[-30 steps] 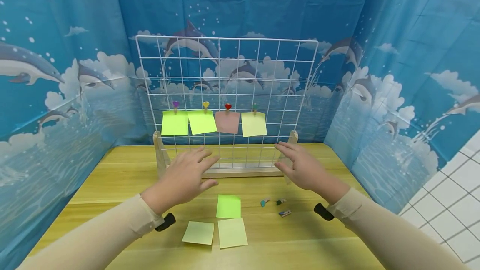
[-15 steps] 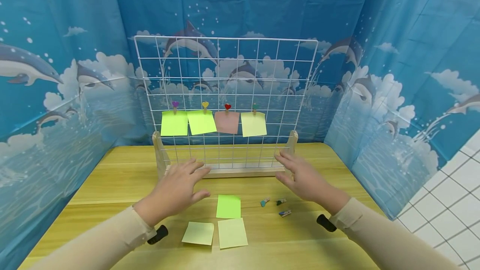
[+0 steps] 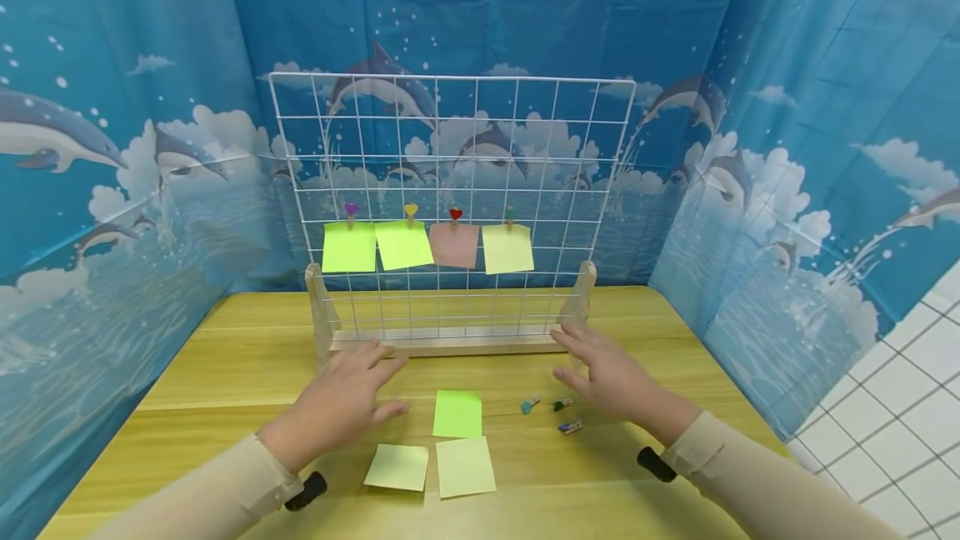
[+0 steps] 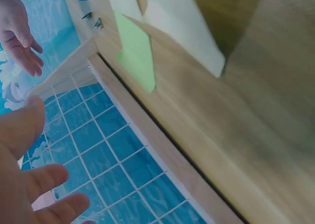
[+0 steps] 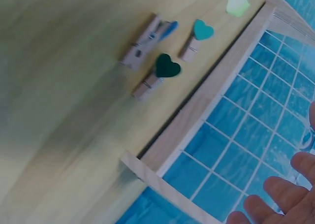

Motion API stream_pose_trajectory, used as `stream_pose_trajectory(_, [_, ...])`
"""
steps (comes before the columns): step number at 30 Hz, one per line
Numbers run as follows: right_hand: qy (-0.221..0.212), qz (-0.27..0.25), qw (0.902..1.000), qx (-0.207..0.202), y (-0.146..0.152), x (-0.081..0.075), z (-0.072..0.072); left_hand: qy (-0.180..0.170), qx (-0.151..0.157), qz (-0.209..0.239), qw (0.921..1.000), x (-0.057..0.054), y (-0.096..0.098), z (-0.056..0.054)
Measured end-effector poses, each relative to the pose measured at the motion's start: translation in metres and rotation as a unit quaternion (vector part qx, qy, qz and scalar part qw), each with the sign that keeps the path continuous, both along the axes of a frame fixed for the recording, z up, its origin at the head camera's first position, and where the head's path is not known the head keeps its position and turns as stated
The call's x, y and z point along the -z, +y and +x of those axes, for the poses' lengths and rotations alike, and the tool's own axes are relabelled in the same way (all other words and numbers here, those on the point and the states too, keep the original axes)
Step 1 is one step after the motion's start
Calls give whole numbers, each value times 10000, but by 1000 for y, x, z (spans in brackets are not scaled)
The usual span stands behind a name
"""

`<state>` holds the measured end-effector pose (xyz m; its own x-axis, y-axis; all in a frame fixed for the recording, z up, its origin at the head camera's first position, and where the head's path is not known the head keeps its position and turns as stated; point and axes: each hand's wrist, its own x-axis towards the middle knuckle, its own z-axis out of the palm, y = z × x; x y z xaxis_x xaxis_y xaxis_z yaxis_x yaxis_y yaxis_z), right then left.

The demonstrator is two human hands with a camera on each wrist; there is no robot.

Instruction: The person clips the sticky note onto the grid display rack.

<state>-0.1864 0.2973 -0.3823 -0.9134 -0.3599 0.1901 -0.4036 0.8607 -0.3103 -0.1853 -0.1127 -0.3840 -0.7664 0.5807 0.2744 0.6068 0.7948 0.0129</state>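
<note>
My left hand [image 3: 341, 394] hovers over the table's left side with fingers spread, holding nothing. Its nearest papers are a green sticky note [image 3: 457, 413] and a pale yellow sticky note [image 3: 397, 467]; another pale yellow note [image 3: 465, 467] lies beside them. On the other side my right hand [image 3: 611, 373] is held out with loose fingers, also with nothing in it. Close to it lie three small wooden clothespins: one with a teal heart [image 5: 203, 30], one with a dark green heart [image 5: 168, 66], and one with a blue ornament [image 5: 147, 41].
A white wire grid [image 3: 457, 132] stands in a wooden base [image 3: 450, 346] at the table's back. Heart clothespins hold two bright green notes [image 3: 349, 247], a pink note [image 3: 453, 246] and a pale yellow note [image 3: 507, 249] on it. A dolphin-print curtain [image 3: 112, 215] surrounds the table.
Both hands have come down and back toward the person, away from the grid, the left also moving leftward. The notes and clothespins have stayed where they were.
</note>
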Motion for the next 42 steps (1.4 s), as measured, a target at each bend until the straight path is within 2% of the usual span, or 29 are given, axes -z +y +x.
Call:
stream_pose_trajectory(9, [-200,34,9998,18,4,19,3,-392,-61,35,9992,15,-9,5])
stream_pose_trajectory(17, [-409,38,9992,16,5,28,6,-743,-95,2,9972,32,-14,9])
stream_pose_trajectory(26, [-776,37,9970,-2,8,38,9,-1348,-118,-70,9908,42,-19,15])
stream_pose_trajectory(30, [-898,55,9959,-87,10,41,9,-1426,-31,-106,9897,45,-21,17])
stream_pose_trajectory(42, [-1068,255,9936,-278,18,49,7,-1381,114,-318,9898,51,-23,18])
